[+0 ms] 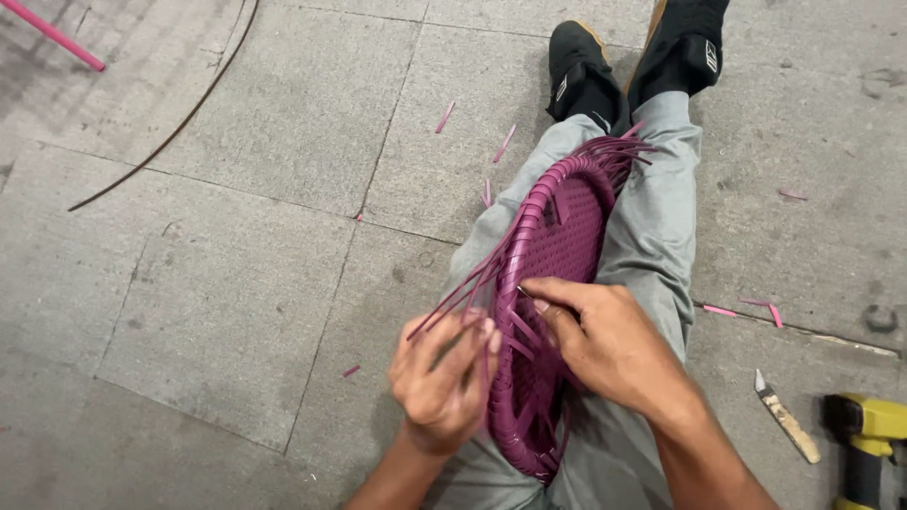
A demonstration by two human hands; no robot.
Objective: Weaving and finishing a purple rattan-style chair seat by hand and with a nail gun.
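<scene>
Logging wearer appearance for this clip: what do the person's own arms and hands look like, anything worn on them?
Both arms are bare up to the bottom edge of the picture: no sleeves, gloves, watch, bracelets or rings show. The left hand and right hand are uncovered, with short nails.

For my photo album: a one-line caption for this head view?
Left hand and right hand work loose strips on a purple woven tray resting on the lap.

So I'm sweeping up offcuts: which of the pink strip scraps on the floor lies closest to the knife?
The angled pair of pink scraps right of the person's leg, just above the knife; the others lie left of the legs.
</scene>
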